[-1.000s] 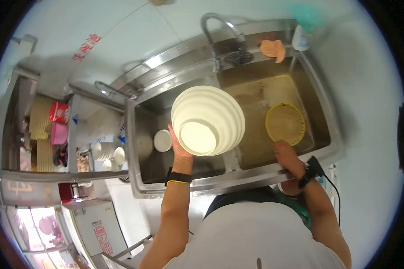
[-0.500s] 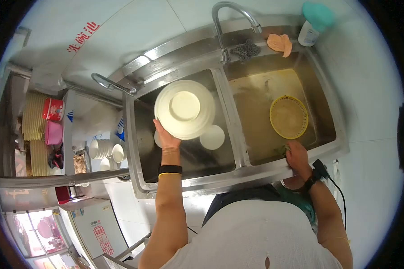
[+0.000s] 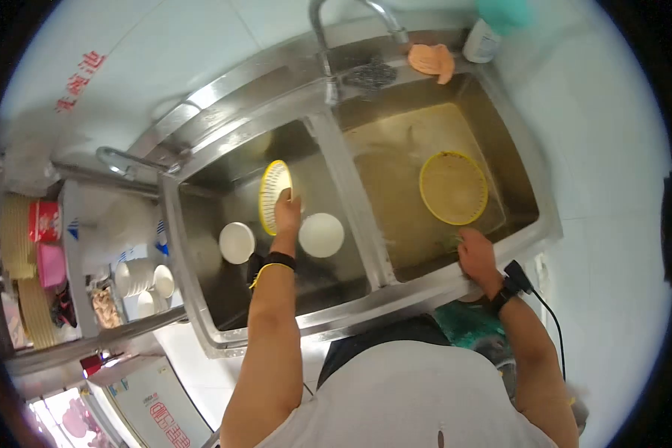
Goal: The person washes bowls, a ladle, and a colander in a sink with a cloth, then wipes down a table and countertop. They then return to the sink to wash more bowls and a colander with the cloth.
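My left hand (image 3: 287, 215) reaches into the left sink basin (image 3: 209, 299) and grips a yellow-rimmed slotted basket (image 3: 275, 196), tilted nearly edge-on. Either side of that hand, a round white bowl (image 3: 237, 243) and another white bowl (image 3: 322, 235) lie in the basin. My right hand (image 3: 476, 252) is closed at the near wall of the right sink basin (image 3: 396, 257), with something small and greenish at its fingertips, too blurred to name. Just beyond it, a round yellow-rimmed basket (image 3: 454, 188) sits in murky water.
A tall faucet (image 3: 325, 60) rises behind the divider; a lower faucet (image 3: 119, 160) stands at left. Along the back ledge are a dark scouring pad (image 3: 369, 76), an orange cloth (image 3: 431, 61) and a white bottle (image 3: 482, 42). Left shelves hold stacked plates (image 3: 21, 246) and white cups (image 3: 136, 278).
The round cream dish seen face-on over my left hand no longer shows; a slotted basket appears edge-on there. The camera view has shifted and turned. My right hand stays by the near sink wall.
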A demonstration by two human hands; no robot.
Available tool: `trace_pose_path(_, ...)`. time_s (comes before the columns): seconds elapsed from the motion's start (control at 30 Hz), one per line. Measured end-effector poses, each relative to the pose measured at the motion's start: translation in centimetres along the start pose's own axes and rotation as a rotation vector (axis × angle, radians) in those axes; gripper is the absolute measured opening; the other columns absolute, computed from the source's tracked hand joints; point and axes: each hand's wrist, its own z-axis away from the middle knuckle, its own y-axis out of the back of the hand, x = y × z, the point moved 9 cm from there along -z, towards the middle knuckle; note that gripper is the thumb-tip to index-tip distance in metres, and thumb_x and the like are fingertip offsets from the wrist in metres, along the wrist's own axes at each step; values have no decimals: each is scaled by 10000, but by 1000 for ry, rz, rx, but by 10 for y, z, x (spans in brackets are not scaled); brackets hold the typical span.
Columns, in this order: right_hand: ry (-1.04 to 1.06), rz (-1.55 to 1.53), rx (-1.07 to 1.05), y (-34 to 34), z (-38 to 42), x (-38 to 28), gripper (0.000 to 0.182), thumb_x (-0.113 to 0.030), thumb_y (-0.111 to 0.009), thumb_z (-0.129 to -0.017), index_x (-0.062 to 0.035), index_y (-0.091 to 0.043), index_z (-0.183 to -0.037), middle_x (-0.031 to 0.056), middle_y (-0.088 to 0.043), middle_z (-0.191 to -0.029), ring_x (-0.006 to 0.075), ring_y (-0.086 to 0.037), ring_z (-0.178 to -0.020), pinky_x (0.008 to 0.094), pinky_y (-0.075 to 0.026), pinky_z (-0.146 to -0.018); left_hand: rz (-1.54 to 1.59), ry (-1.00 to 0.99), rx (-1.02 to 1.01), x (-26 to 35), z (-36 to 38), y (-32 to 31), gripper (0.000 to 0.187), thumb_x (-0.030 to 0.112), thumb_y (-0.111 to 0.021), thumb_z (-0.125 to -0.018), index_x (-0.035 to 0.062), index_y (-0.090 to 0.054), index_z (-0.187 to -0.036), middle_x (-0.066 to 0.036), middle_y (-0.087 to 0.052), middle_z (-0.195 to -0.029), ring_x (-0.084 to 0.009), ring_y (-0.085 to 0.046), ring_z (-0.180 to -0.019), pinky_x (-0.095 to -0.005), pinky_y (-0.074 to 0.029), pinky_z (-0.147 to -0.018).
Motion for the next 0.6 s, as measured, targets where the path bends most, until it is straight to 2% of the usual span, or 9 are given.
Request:
trace_pose_path(0.07, 3, -48, 41, 2, 0, 6, 252, -120, -496, -721, -8, -488, -947, 203, -535, -886, 350, -519, -821, 420, -417, -708, 133, -61, 112, -18, -2, -17, 263, 34, -516, -689, 57, -533, -951, -167, -546, -953, -291, -529, -860, -338, -410, -759)
trace_pose_path(0.1, -102, -102, -6, -1, -4, 17, 252, -121, -500, -726, -21, -481, -957, 212, -531, -893, 356, -515, -829, 422, -417, -703, 230, -26, 97, -4, 1, -22, 275, 23, -523, -676, 60, -532, -949, -151, -540, -966, -290, -507, -899, -339, -396, -782)
trace_pose_path(0.23, -281, -200, -77, 14, -56, 64, 234, -105, -516, -734, -40, -468, -953, 228, -520, -894, 366, -508, -831, 430, -415, -686, 264, 9, -73, 141, 49, -16, 301, 17, -545, -641, 28, -519, -941, -153, -479, -1054, -301, -404, -1038, -358, -319, -881)
trace_pose_path(0.3, -320, -167, -105, 17, -82, 95, 225, -96, -519, -730, -34, -469, -940, 224, -519, -897, 363, -508, -831, 429, -419, -685, 154, -52, 27, 170, 70, -28, 322, 19, -546, -632, 22, -505, -951, -164, -438, -1098, -311, -363, -1071, -368, -291, -901)
trace_pose_path(0.37, 20, 78, 23, 32, -107, 98, 231, -98, -523, -726, -29, -476, -941, 208, -517, -918, 361, -504, -838, 420, -424, -706, 45, -107, 131, 196, 86, -32, 343, 21, -547, -623, 17, -491, -962, -176, -397, -1142, -321, -323, -1105, -378, -263, -921)
trace_pose_path(0.43, 49, 181, -43, 18, -123, 121, 235, -110, -524, -724, -26, -482, -939, 199, -518, -932, 364, -501, -844, 418, -422, -723, 98, -147, 46, 220, 98, -46, 424, 25, -544, -607, 30, -457, -1022, -196, -351, -1178, -346, -324, -1103, -410, -257, -925)
trace_pose_path(0.5, 79, 279, -115, -13, -130, 144, 240, -121, -525, -721, -23, -488, -937, 189, -519, -946, 367, -499, -850, 416, -420, -741, 209, -93, -152, 235, 118, -89, 434, -7, -532, -635, 46, -425, -1052, -182, -362, -1181, -311, -328, -1132, -377, -251, -946)
trace_pose_path(0.57, -385, 78, -387, -70, -124, 206, 266, -87, -477, -716, -28, -536, -968, 170, -508, -972, 326, -487, -906, 399, -405, -732, 498, 392, -509, 221, 150, -155, 403, -4, -506, -673, 20, -409, -1064, -170, -384, -1178, -270, -326, -1147, -367, -249, -949)
trace_pose_path(0.6, -376, 75, -391, -93, -122, 221, 266, -87, -477, -716, -28, -536, -968, 170, -508, -972, 326, -487, -906, 399, -405, -732, 496, 397, -501, 224, 157, -166, 403, -4, -506, -673, 20, -409, -1064, -170, -384, -1178, -270, -326, -1147, -367, -249, -949)
